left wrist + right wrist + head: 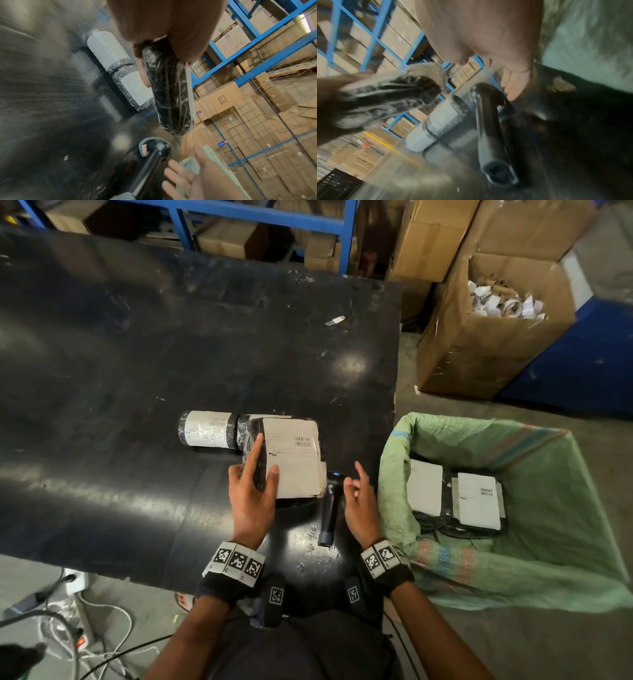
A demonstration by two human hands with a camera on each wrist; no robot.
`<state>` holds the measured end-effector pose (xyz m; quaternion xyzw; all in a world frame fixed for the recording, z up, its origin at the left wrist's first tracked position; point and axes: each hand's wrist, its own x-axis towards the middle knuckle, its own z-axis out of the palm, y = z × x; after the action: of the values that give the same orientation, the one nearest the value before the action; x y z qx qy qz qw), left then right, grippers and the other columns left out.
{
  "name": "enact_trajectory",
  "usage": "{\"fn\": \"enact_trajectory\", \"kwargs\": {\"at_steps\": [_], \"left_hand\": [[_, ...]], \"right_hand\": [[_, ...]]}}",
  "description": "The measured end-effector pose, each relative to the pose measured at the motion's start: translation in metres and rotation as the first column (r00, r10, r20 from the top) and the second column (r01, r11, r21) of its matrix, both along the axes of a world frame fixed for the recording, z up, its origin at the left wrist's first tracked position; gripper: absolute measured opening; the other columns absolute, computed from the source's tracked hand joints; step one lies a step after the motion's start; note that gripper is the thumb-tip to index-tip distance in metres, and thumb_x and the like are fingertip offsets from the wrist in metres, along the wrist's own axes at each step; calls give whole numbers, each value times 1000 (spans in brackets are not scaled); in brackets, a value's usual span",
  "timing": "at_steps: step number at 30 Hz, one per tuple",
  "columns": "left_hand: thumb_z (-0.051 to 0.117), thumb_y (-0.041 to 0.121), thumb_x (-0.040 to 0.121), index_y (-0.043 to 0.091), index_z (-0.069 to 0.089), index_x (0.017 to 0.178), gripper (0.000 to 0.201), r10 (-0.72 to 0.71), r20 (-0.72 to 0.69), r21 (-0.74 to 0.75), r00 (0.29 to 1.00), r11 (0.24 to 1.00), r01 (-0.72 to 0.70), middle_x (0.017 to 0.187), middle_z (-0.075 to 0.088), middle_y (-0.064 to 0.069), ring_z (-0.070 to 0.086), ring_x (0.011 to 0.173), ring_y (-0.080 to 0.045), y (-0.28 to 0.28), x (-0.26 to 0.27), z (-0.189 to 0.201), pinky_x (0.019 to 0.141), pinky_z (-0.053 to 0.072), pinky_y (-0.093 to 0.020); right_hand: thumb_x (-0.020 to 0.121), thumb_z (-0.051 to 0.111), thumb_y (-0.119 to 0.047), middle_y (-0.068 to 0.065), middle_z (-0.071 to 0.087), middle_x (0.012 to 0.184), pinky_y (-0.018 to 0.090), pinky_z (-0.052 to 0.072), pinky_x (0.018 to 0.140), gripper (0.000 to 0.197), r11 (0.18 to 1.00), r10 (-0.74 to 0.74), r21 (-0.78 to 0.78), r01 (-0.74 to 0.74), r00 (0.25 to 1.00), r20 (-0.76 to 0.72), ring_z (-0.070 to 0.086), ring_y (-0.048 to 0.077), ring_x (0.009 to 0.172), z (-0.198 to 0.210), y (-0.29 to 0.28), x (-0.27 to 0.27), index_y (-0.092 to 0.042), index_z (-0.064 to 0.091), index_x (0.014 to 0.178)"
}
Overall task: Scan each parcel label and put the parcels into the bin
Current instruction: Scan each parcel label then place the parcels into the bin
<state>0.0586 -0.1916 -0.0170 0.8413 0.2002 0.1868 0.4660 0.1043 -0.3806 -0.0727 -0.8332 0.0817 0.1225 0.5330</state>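
The scene was a warehouse: blue steel racking [263,220] stacked with brown cartons stood behind a black, scuffed tabletop [137,354]. Off the tabletop's right edge, an open cardboard box [479,337] held crumpled white paper scraps.

Near the tabletop's front right corner, the left hand [251,501] gripped a flat parcel [291,460] wrapped in black plastic with a large white label face up. Its thumb lay on the label and its fingers ran along the parcel's left side. In the left wrist view the parcel [169,94] was raised clear of the tabletop. Barcodes showed on the label, too small to read.

Just behind it, two cylindrical parcels lay end to end on their sides: the left roll [207,429], with a white label around it, and the right roll [248,426], partly hidden by the held parcel.

A black handheld barcode scanner [330,508] lay on the tabletop just right of the held parcel, its head toward the far edge and its handle toward the front edge. The right hand [359,505] hovered beside the scanner with fingers loosely spread, holding nothing; the views did not show whether it touched the scanner.

Beside the tabletop's right edge stood the bin, lined with a green woven sack [548,491]. Two flat labelled parcels [455,494] lay side by side in it.
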Motion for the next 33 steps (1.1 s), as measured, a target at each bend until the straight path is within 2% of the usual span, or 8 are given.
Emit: {"fn": "enact_trajectory", "kwargs": {"at_steps": [3, 5, 10, 14, 17, 22, 29, 33], "left_hand": [[62, 28, 98, 39, 38, 152, 60, -70, 32, -4, 997, 997, 71, 109, 53, -10, 49, 95, 8, -9, 6, 4, 87, 37, 0], [63, 25, 97, 36, 40, 152, 60, -125, 51, -27, 991, 992, 127, 111, 55, -10, 48, 95, 17, -20, 11, 7, 84, 35, 4], [59, 40, 95, 42, 38, 151, 59, -247, 77, -126, 966, 959, 255, 122, 56, 6, 54, 113, 1, -54, 27, 11, 98, 49, -22], [57, 47, 93, 45, 37, 150, 60, -327, 74, -229, 942, 914, 335, 132, 56, 13, 57, 123, -14, -81, 40, 12, 102, 52, -44], [56, 44, 96, 43, 36, 152, 59, -383, 76, -242, 921, 889, 390, 135, 51, 24, 55, 127, -14, -105, 47, 13, 105, 50, -47], [47, 51, 99, 46, 25, 154, 60, -544, 14, -275, 839, 805, 526, 141, 50, 11, 49, 132, -8, -153, 58, 13, 111, 45, -46], [19, 54, 99, 18, 14, 161, 71, -588, -291, 203, 755, 733, 649, 164, 21, -18, 13, 153, -34, -226, 73, -20, 124, 18, -50], [24, 44, 99, 2, 16, 158, 74, -518, -415, 360, 747, 661, 658, 167, 6, -22, 3, 155, -36, -238, 72, -46, 122, 23, -52]], "right_hand": [[103, 38, -38, -4, 60, 97, 30, 50, 92, 47, 994, 31, 101, -46, 988, 150, 59, 9, 90, 34, -11, -1, -45, 31, 148], [104, 40, -33, -7, 64, 99, 21, 54, 84, 51, 980, 83, 163, -111, 982, 170, 66, 3, 89, 54, -16, 1, -40, 27, 152], [103, 46, -28, -16, 43, 141, 20, 50, 99, 57, 972, 67, 209, -110, 977, 202, 50, -15, 121, 74, -29, 6, -29, 23, 155], [101, 45, -39, -15, 36, 153, 36, 40, 114, 56, 978, -24, 207, -22, 976, 214, 39, -1, 138, 72, -55, 9, -39, 23, 153], [100, 41, -47, -12, 35, 156, 48, 37, 115, 55, 992, -51, 123, 22, 970, 238, 36, 13, 142, 74, -80, 7, -51, 20, 151], [103, 42, -37, -9, 41, 150, 38, 37, 115, 54, 995, -99, 18, 97, 964, 247, 40, 6, 136, 89, -134, 4, -46, 22, 152], [100, 46, -33, 8, 43, 151, 48, 37, 112, 55, 922, -101, -371, 111, 994, 46, 37, 32, 138, 69, -263, 40, -41, 27, 151], [99, 51, -24, 12, 41, 154, 43, 32, 116, 57, 845, -47, -533, -45, 986, -158, 39, 39, 140, 47, -323, 88, -25, 32, 153]]}}
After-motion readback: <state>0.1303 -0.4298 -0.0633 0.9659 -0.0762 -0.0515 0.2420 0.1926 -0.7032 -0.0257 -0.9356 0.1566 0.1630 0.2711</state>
